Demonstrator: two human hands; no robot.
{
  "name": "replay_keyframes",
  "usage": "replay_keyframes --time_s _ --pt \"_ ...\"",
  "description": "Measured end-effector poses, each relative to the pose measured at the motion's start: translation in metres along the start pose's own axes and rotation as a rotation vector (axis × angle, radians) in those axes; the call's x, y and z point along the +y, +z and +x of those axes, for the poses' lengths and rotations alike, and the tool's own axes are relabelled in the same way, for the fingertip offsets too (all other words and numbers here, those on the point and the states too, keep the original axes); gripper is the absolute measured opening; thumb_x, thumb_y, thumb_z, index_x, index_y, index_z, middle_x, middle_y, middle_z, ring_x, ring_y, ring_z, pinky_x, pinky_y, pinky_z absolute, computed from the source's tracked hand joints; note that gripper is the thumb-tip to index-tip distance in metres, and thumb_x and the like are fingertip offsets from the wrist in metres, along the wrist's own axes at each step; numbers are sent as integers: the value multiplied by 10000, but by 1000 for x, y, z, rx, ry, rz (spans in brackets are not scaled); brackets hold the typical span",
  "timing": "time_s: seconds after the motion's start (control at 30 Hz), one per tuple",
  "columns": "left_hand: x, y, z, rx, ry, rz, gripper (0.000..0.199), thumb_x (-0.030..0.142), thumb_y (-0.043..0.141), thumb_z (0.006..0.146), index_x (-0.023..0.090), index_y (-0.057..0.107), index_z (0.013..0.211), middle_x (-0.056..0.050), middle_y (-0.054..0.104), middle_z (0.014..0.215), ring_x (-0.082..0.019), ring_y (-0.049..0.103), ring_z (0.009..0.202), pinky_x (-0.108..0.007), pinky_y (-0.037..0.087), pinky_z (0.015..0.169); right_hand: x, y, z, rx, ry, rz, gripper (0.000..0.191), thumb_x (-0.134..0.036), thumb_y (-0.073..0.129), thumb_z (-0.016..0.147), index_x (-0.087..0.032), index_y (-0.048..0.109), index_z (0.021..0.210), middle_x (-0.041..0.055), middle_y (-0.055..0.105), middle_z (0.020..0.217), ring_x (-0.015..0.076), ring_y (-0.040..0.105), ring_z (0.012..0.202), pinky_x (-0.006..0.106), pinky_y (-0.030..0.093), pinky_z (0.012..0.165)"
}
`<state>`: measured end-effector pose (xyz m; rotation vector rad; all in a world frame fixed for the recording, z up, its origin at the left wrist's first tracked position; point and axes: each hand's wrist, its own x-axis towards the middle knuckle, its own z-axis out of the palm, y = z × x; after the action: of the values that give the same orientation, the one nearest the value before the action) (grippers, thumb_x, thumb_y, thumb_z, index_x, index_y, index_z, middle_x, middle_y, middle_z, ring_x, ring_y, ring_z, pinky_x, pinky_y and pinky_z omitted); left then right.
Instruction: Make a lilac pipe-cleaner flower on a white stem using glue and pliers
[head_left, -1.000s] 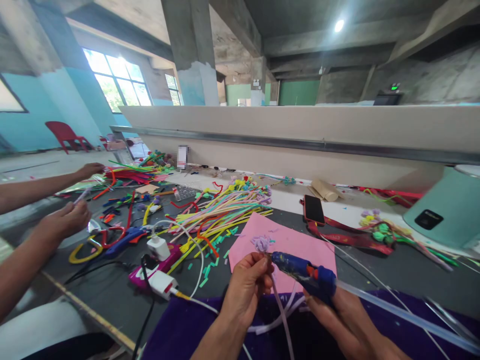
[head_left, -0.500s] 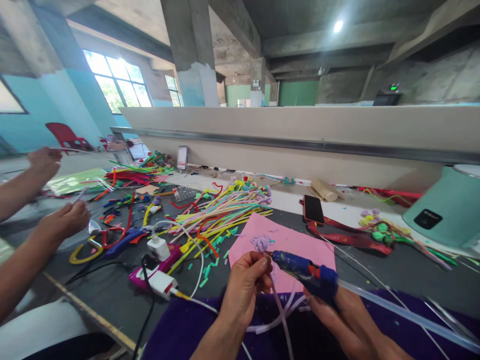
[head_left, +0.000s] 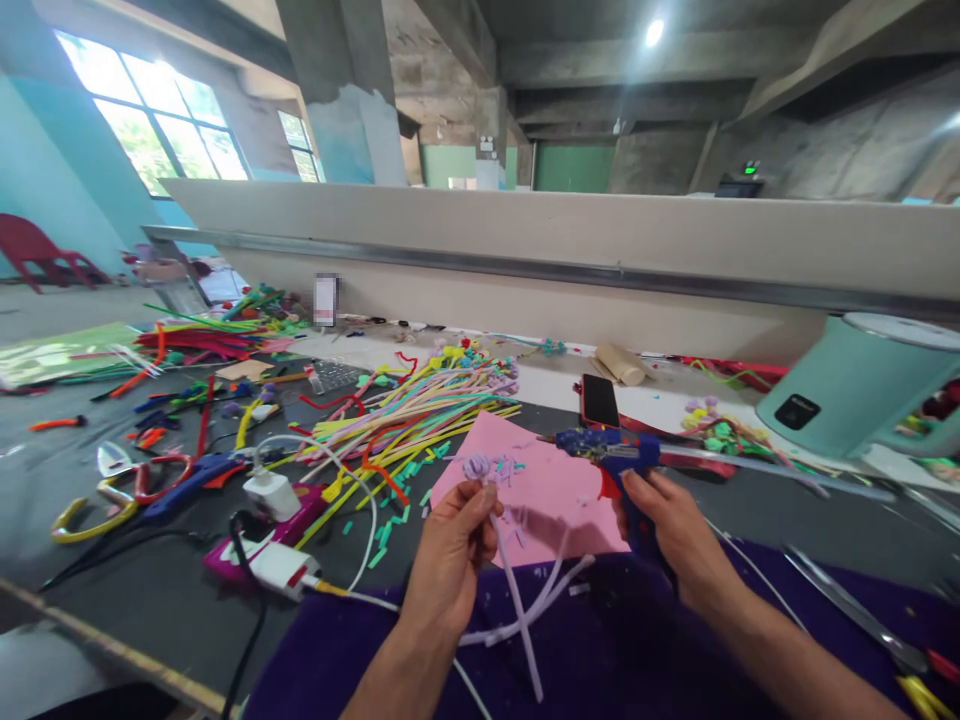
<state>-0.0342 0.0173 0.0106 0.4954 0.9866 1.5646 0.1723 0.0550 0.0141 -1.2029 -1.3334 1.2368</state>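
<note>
- Pinching lilac flower [head_left: 475,466] with left hand [head_left: 457,525], just under its head, above pink sheet [head_left: 577,500].
- Gripping blue glue gun [head_left: 611,448] in right hand [head_left: 667,525], nozzle clear of flower; hands held apart.
- Strewn on sheet: lilac, teal offcuts [head_left: 511,468].
- Plugged into magenta power strip [head_left: 311,512], left: white adapters [head_left: 271,494].
- Standing far right: teal container [head_left: 862,385]; cannot see contents.
- Stuck on container: black label [head_left: 798,411], pale lettering too small to read.
- Near container: dark-screened phone [head_left: 599,400].

The left hand [head_left: 457,535] and right hand [head_left: 664,520] are appearing bare, each joining a bare forearm [head_left: 409,655]. Dark purple cloth [head_left: 322,665] bearing pale flecks is spreading below them; whether the person is wearing it is unclear.
</note>
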Motion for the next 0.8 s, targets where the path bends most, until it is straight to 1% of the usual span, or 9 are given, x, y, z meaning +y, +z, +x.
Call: replay_keyframes --time_s 0.1,0.23,0.3,0.43,0.5,0.63,0.7,0.8 --pt "-6 3 -3 -16 -79 51 236 262 721 619 160 517 679 55 593 549 0 422 325 -109 282 340 16 -4 22 -30 97 93 304 -448 616 725 -158 570 802 -30 526 539 71 450 434 169 367 416" --pt "-13 4 -6 -104 -132 118 211 278 687 670 159 512 668 47 591 535 -4 406 317 -114 267 325 36 -14 43 -8 155 67 330 -442 655 683 -138 580 792 -6 568 548 72 463 424 169 356 396" --pt "-12 3 -5 -117 -133 119 202 271 678 683 156 512 670 46 590 541 -2 408 321 -109 274 327 44 -19 51 7 170 51 348 -455 644 687 -131 583 796 11 588 575 79 481 439 174 357 399" --pt "-2 -1 -4 -72 -76 49 183 225 678 683 161 506 687 49 588 545 2 414 328 -93 291 330 55 -26 59 -4 201 -6 364 -474 622 697 -130 582 810 25 602 605 95 511 475 185 367 418" --pt "3 -3 -3 -109 -91 -10 168 199 669 691 163 505 697 50 582 546 5 407 329 -85 295 328 57 -27 60 -25 213 -53 365 -474 604 711 -129 580 828 20 596 596 92 506 473 183 355 416" --pt "12 -8 -4 -267 -179 -157 175 179 662 685 148 494 648 51 544 537 23 343 304 -78 258 296 56 -32 61 -65 205 -187 392 -500 540 745 -124 589 845 16 592 609 85 492 467 188 353 427" --pt "16 -9 -4 -283 -170 -196 190 166 671 666 145 486 626 52 532 531 23 347 307 -76 259 294 55 -37 62 -71 191 -287 405 -516 523 745 -122 598 803 4 572 584 80 467 442 193 338 419" --pt "20 -11 -3 -262 -125 -194 187 149 667 664 146 482 637 46 544 543 18 366 315 -77 274 298 53 -48 66 -52 164 -486 391 -518 531 723 -134 594 681 -38 475 460 70 379 363 198 257 378"
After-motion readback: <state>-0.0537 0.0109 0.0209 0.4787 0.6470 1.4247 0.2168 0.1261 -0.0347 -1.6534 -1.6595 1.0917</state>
